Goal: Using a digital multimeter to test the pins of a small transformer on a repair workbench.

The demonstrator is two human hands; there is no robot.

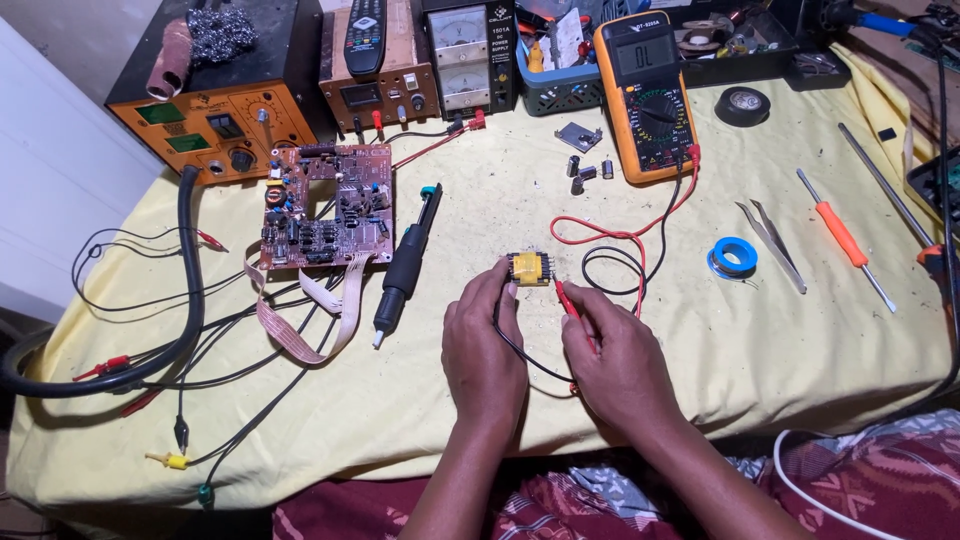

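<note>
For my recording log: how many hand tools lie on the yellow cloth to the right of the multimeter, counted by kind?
Screwdriver with orange handle: 1
Metal tweezers: 2
Long thin metal rod tool: 1
Total: 4
The tape rolls nearby, black and blue, are not counted as tools.

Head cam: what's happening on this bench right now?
A person sits at a yellow-covered table, working bare-handed. The left hand steadies a small yellow transformer on the cloth. The right hand holds a red probe with its tip at the transformer's side. Red and black leads run up to an orange multimeter, which is switched on. A circuit board and a desoldering tool lie untouched to the left.
</note>
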